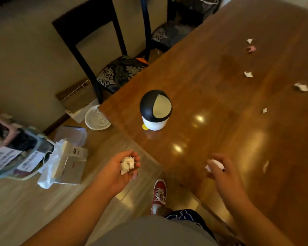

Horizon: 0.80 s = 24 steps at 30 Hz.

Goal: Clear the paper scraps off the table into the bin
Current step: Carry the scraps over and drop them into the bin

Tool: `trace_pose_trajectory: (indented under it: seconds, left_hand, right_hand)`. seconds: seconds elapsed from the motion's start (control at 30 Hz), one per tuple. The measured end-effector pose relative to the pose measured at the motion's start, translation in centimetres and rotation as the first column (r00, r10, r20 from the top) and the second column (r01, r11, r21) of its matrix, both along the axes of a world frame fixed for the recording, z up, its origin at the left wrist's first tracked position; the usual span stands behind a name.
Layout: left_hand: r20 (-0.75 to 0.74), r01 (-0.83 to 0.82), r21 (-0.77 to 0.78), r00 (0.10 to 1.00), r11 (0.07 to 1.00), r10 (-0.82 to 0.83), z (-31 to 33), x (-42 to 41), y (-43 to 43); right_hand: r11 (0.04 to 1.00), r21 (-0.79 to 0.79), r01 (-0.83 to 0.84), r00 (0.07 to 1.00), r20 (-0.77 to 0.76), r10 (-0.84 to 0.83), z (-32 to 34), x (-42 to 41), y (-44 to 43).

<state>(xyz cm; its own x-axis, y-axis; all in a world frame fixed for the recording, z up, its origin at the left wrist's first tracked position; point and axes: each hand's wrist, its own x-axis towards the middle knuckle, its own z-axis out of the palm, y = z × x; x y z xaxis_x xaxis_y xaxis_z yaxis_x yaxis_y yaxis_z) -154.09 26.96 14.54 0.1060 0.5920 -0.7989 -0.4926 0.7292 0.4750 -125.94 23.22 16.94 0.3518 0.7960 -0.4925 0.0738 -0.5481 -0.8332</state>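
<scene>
Bin [156, 110] sits mid-frame on the wooden table [220, 121], near the table's left corner. Small penguin-style desktop bin: white body, black domed top, pale swing flap facing the camera and slightly right, yellow nub at the base lower left. It stands upright, long axis vertical.

Left hand [122, 167], lower centre, is just off the table edge over the floor, palm up, fingers curled around a wad of crumpled white paper [127, 165].

Right hand [220, 167], lower right, is over the table, fingers closed on a crumpled white scrap [214, 165]; the scrap sticks out toward the left of the frame.

Loose scraps on the table, right side of the frame:
- white scrap [249, 40] upper right
- pink scrap [251, 49] just below it
- white scrap [248, 74] mid right
- larger white scrap [301, 87] near the right edge
- tiny scrap [264, 110] further down
- thin strip [265, 166] just right of the right hand, long axis roughly vertical in frame, blurred

All are crumpled and well apart from the bin.

Bottom centre: a red sneaker [159, 192] on the floor.
</scene>
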Motion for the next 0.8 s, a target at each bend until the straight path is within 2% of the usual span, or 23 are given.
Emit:
trace_pose_trajectory:
  seconds: [0.1,0.2,0.3,0.4,0.47,0.53,0.7,0.8]
  left_hand:
    - [-0.016,-0.011,0.024,1.0,1.0,0.012,1.3,0.4,2.9]
    - [-0.024,-0.047,0.012,0.999,0.999,0.047,1.7,0.2,4.4]
    - [-0.038,-0.085,-0.026,0.996,0.996,0.084,1.9,-0.3,4.8]
    - [-0.053,-0.122,-0.059,0.991,0.991,0.119,1.9,-1.2,5.1]
    - [-0.073,-0.124,-0.071,0.99,0.99,0.119,1.9,-1.9,5.5]
    - [-0.079,-0.113,-0.08,0.991,0.99,0.106,1.9,-2.6,5.9]
    - [-0.07,-0.048,-0.073,0.997,0.996,0.043,2.0,-3.9,6.9]
    - [-0.126,0.075,-0.017,0.989,0.997,-0.077,2.8,-3.3,8.1]
  right_hand:
    - [0.949,0.297,-0.107,0.975,0.218,0.042,2.8,-0.2,5.9]
    - [0.867,0.486,-0.11,0.96,0.276,-0.033,4.9,-1.3,11.0]
    - [0.82,0.564,-0.093,0.962,0.264,-0.073,4.8,-3.1,14.6]
    - [0.816,0.539,-0.211,0.955,0.291,0.055,2.8,-5.9,17.0]
    - [0.805,0.438,-0.4,0.901,0.35,0.257,1.2,-7.6,18.1]
    - [0.789,0.338,-0.513,0.85,0.328,0.412,-0.2,-8.3,18.7]
    - [0.859,0.222,-0.461,0.867,0.318,0.384,-1.8,-5.6,18.6]
    - [0.896,0.15,-0.418,0.872,0.344,0.349,-2.6,-3.3,17.3]
